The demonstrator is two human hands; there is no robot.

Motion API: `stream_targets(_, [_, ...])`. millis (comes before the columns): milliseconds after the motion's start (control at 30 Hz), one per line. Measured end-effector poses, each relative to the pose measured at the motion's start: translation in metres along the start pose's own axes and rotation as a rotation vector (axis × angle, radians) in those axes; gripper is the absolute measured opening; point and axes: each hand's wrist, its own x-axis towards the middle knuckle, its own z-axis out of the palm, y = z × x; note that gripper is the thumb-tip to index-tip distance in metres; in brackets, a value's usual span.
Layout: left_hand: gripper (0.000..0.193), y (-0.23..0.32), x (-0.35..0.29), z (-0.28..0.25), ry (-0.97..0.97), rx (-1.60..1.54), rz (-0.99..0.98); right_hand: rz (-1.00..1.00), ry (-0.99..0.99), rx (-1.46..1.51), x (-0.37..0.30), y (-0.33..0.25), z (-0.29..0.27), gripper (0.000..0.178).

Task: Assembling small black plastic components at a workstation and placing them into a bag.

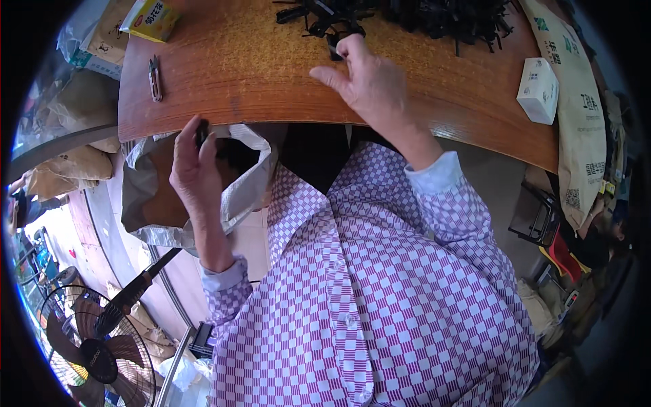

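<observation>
Nearby, a purple-and-white checked shirt (407, 305) faces the near edge of the table (258, 74), its pale cuffs showing at both wrists, and a wire-caged fan (102, 359) stands short of the table's left end. Just before the table's near edge, toward its left, the left hand (195, 169) pinches a small black piece (202, 133) between thumb and fingers, above an open white sack (139, 173) set lower than the tabletop. Over the table's middle, the right hand (376, 85) spreads its thumb out to the left while its bent index finger meets a black strip (334, 51); whether it grips the strip I cannot tell. On the table's left lie metal snips (156, 78); near its right end stands a white box (538, 91). Toward the table's far side lies a tangled black heap (447, 20), and at its far left sits a yellow box (150, 20).
</observation>
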Motion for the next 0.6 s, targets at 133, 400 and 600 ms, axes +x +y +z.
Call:
stream_targets(133, [0.035, -0.035, -0.005, -0.029, -0.083, 0.439, 0.047, 0.061, -0.077, -0.249, 0.014, 0.019, 0.011, 0.038])
stream_targets(400, [0.026, -0.001, -0.003, 0.012, -0.179, 0.112, -0.073, 0.295, -0.167, 0.573, 0.015, 0.064, -0.025, 0.026])
stream_targets(600, [0.042, 0.050, 0.008, 0.081, -0.701, -0.574, -0.586, 0.267, -0.296, 0.900, -0.006, 0.055, -0.039, 0.018])
